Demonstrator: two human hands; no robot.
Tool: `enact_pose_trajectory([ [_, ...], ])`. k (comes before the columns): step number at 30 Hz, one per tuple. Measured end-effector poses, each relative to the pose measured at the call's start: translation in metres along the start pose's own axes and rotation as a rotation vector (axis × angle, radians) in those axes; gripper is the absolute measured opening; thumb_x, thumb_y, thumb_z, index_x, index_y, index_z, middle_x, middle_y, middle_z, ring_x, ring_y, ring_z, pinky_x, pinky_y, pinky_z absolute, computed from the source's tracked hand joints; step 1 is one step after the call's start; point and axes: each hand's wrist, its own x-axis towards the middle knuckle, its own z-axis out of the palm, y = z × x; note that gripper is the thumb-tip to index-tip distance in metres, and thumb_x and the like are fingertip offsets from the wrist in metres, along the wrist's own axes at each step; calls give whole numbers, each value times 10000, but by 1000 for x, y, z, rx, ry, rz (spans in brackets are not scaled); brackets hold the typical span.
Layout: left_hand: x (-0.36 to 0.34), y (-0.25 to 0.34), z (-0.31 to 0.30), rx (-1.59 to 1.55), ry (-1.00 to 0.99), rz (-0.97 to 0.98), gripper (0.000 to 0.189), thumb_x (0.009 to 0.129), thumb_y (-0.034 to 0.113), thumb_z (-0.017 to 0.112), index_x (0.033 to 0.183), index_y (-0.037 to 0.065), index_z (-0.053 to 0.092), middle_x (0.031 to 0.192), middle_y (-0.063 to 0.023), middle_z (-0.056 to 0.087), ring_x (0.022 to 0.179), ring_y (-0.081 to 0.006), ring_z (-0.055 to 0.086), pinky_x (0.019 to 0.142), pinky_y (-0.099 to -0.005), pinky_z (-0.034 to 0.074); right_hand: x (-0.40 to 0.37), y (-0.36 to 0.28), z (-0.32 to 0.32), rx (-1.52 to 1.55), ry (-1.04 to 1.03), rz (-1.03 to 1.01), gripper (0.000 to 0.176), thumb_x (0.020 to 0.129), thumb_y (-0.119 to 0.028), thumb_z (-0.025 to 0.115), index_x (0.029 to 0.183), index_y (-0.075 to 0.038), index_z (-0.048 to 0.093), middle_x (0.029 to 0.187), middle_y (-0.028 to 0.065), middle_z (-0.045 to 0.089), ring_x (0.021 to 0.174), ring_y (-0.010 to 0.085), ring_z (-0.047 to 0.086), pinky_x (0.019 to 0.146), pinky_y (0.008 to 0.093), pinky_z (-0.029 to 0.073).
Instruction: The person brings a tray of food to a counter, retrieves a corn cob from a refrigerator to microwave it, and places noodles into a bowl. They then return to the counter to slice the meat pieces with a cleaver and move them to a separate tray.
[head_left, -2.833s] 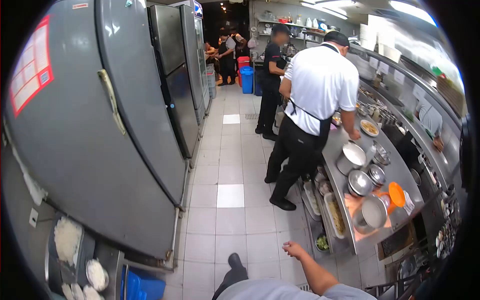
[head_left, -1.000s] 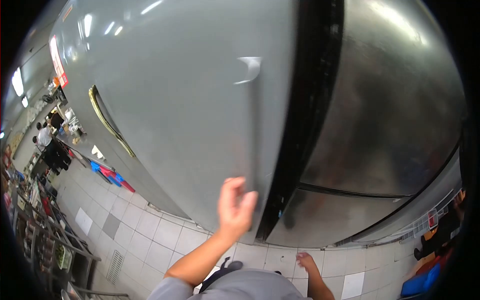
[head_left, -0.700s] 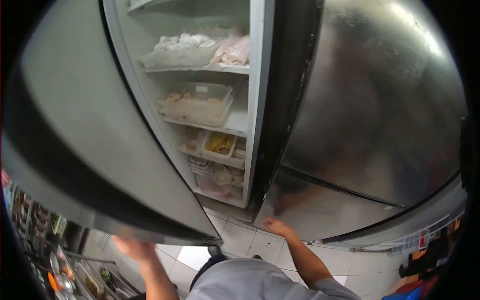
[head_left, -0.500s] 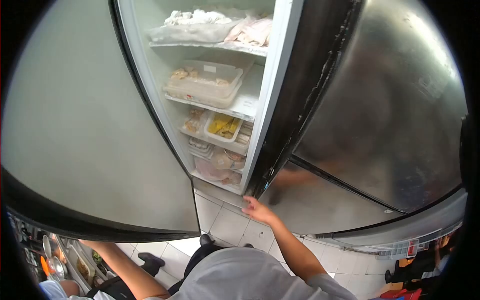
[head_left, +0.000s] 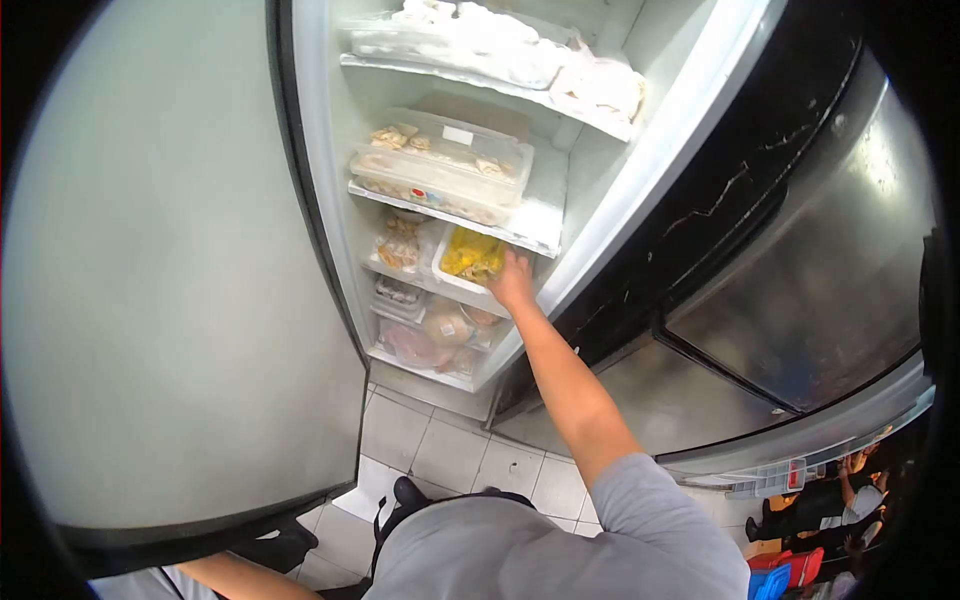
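My right hand [head_left: 514,280] reaches into the open refrigerator, its fingers closed at the right rim of a white plastic tub [head_left: 443,266]. A yellow food [head_left: 470,252], seemingly in a clear bag, fills the tub. Some fingertips are hard to make out against the rim. Of my left arm only the forearm [head_left: 240,577] shows at the bottom left; the hand is hidden by the open door [head_left: 190,280]. Left of the tub lies a bag of pale brown food [head_left: 399,246].
A lidded clear container [head_left: 440,170] sits one shelf up, with white bagged items [head_left: 600,85] above it. Bagged food [head_left: 415,343] lies at the bottom. A steel door [head_left: 790,260] stands to the right. People [head_left: 840,500] are at the far right, near red crates [head_left: 800,568].
My right hand has risen from near the refrigerator's bottom edge to the tub with yellow food. The door stands wider open. My left hand has gone out of sight behind it.
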Motion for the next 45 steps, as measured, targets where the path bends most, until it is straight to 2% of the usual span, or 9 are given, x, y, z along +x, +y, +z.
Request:
enact_pose_trajectory([
  [4,16,-16,-2,-3,4,-12,475,1090,304,522,1370,-78,568,1258,-195,683,1024,-295,705,908,-401,603,31,8,23,-246,-159,96,955,722,-218,898,1540,-63,431,1460,301,512,1326,460,549,1095,526,505],
  [5,18,-18,-3,-3,9,-13,476,1091,305,522,1371,-78,567,1258,-194,683,1024,-294,704,909,-401,603,34,28,47,-413,147,-92,895,724,-209,889,1500,-68,466,1461,278,527,1263,469,603,1027,523,556],
  [17,34,-28,0,29,-29,-25,484,1092,310,523,1377,-78,562,1257,-185,683,1031,-284,700,922,-400,596,51,29,19,-320,93,-58,568,852,-297,741,1358,-68,619,1186,272,709,1007,436,726,873,543,595],
  [23,31,-24,-1,42,-40,-14,488,1093,313,523,1381,-79,559,1257,-181,683,1034,-280,698,929,-400,593,43,32,28,-15,257,317,462,917,-289,697,1318,-62,661,1151,219,740,954,382,732,793,468,593],
  [25,29,-21,-1,46,-50,-13,489,1093,314,523,1382,-79,558,1257,-180,683,1035,-278,697,931,-400,592,20,25,45,1027,478,395,450,996,-326,659,1361,-69,610,1091,114,746,789,215,687,648,345,545],
  [26,26,-19,-2,47,-49,-8,490,1093,314,523,1382,-79,558,1257,-179,683,1036,-277,696,932,-400,591,1,15,43,1029,478,396,450,996,-326,659,1361,-69,610,1091,114,746,789,215,687,648,345,545],
  [34,-7,12,-8,43,-64,22,495,1094,318,523,1387,-79,554,1256,-173,683,1040,-271,693,941,-400,586,-206,16,24,1854,-363,657,295,1045,-321,592,1266,-126,592,1100,100,747,792,156,633,722,319,513],
  [41,-67,47,10,71,-104,77,499,1095,321,523,1391,-80,551,1256,-168,683,1044,-265,691,949,-400,583,-307,64,-72,1668,-1010,266,789,945,-160,737,1612,-130,316,1229,142,671,993,217,676,900,374,543],
  [45,-137,45,30,688,-288,512,502,1095,323,523,1393,-80,550,1256,-165,683,1047,-262,689,954,-400,580,-327,93,-71,1504,-1184,362,596,955,-186,755,1476,-114,475,1065,88,661,940,206,668,836,369,546],
])
